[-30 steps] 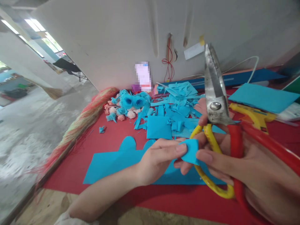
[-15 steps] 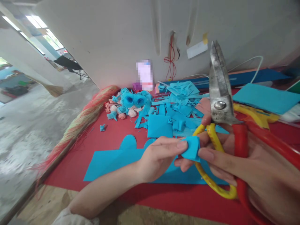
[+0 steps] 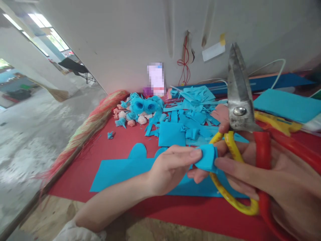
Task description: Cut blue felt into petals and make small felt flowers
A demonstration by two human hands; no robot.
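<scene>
Left hand (image 3: 170, 167) is closed narrow, thumb and fingertips pinching a small folded blue piece (image 3: 207, 157) held above the table's near edge. Right hand (image 3: 271, 180) grips scissors (image 3: 238, 97) with yellow and red handles, blades shut and pointing up; its forefinger and thumb also touch the blue piece from the other side. Beneath both hands a large blue sheet (image 3: 117, 170) with scalloped cuts lies flat on the red table cover (image 3: 175, 211). Further back sit a heap of blue offcuts (image 3: 193, 113) and, just beside it, rolled blue flowers (image 3: 141, 106).
</scene>
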